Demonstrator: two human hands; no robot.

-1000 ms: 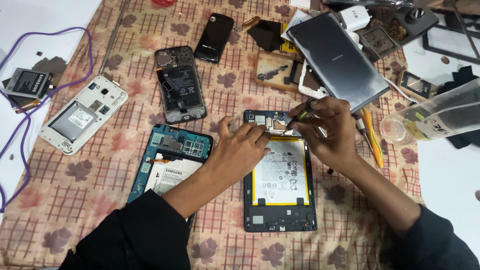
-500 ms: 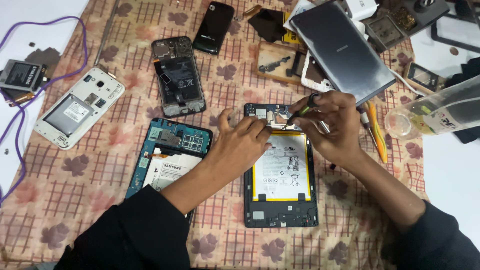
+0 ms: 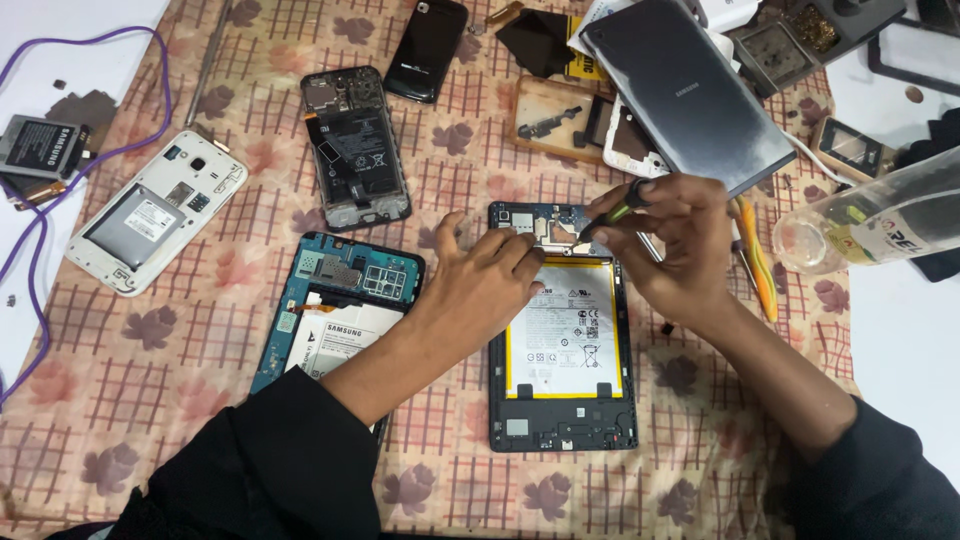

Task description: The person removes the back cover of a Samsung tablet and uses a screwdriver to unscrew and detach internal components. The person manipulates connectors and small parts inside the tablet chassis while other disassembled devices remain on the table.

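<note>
Seen from above, on a checked pink-and-cream tablecloth with maroon flowers [image 3: 150, 400]: an opened black tablet with a white yellow-edged battery [image 3: 562, 340], lying face down in the middle, back cover off. Left hand [image 3: 480, 285] resting flat on the tablet's upper left corner, fingers spread and slack, nothing clasped. Right hand [image 3: 672, 250] poised over the tablet's top edge, fingers pinched around a thin green-handled screwdriver [image 3: 607, 217], tip down on the circuit board near the top. Both forearms in black sleeves, entering from the bottom. Just left of the tablet, partly under the left forearm, a second opened tablet with a teal inner frame [image 3: 335, 305]. Further up, an opened black phone with exposed battery [image 3: 355, 150] and a closed glossy black phone [image 3: 427, 48]. At far left, a white phone with its back removed [image 3: 152, 212], a loose grey battery pack [image 3: 40, 148] and a looping purple cable [image 3: 150, 120]. Above the right hand, a dark grey tablet back cover [image 3: 690, 90] lying tilted. At right, a clear plastic bottle on its side [image 3: 880, 215] and an orange-yellow tool [image 3: 757, 265] close beside the right wrist.
</note>
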